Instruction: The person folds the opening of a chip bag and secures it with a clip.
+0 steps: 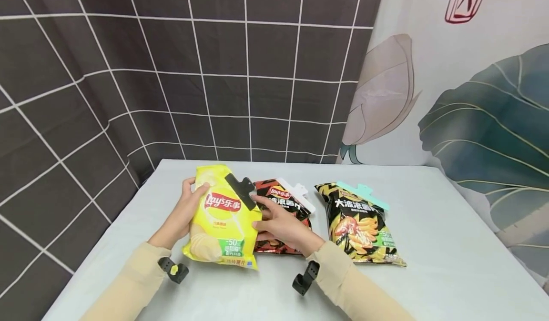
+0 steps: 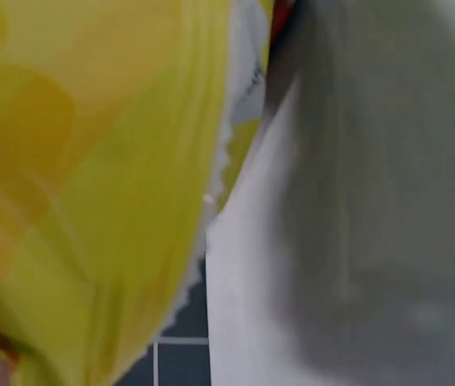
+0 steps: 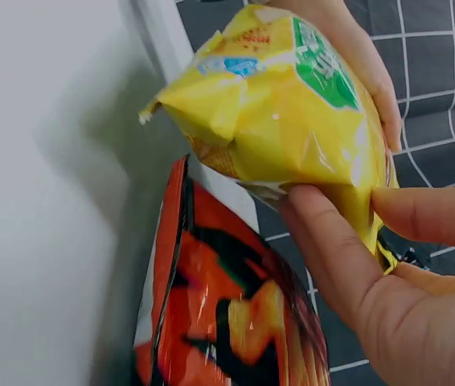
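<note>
A yellow bag of potato chips (image 1: 218,223) is held up at the left of the table, its printed front showing in the head view. My left hand (image 1: 185,214) grips its left side, thumb across the front. Over the top right corner sits a black clip (image 1: 241,191). At the right side my right hand (image 1: 283,225) pinches the bag between thumb and fingers, the upper fingertips right at the clip. The right wrist view shows the bag's lower end (image 3: 268,112) above a red chip bag (image 3: 219,297). Yellow wrapping (image 2: 107,177) fills much of the left wrist view.
Behind my right hand the red chip bag lies on the table (image 1: 433,225) with a white clip (image 1: 298,195). Farther right lies a black and yellow chip bag (image 1: 358,228) with a mint green clip (image 1: 364,195). A dark gridded cloth (image 1: 223,97) hangs behind the table.
</note>
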Available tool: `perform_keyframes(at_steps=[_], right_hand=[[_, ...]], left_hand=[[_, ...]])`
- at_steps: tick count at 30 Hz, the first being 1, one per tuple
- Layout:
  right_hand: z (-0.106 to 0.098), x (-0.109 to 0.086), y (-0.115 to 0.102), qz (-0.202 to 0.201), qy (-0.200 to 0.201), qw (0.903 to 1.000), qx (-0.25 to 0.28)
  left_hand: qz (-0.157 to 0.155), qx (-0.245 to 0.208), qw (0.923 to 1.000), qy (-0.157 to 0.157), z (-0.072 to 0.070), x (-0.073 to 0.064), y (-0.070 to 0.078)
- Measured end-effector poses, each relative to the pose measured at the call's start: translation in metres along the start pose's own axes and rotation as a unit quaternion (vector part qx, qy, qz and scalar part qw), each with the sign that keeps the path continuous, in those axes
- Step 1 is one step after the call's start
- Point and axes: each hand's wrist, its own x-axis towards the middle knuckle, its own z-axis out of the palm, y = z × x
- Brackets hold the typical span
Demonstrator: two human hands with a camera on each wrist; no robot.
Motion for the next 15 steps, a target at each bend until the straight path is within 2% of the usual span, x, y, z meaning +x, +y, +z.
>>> perform_keyframes(at_steps=[6,15], right_hand=[[0.015,0.017,-0.004,0.000,0.029,0.9996,-0.005],[0.025,0.038,-0.003,0.016,0.058,0.9974,-0.038]], left_hand=[[-0.017,0.017,0.9996,0.017,-0.016,0.009,-0.003],[-0.042,0.015,0.9990,0.005,-0.027,0.021,-0.007]])
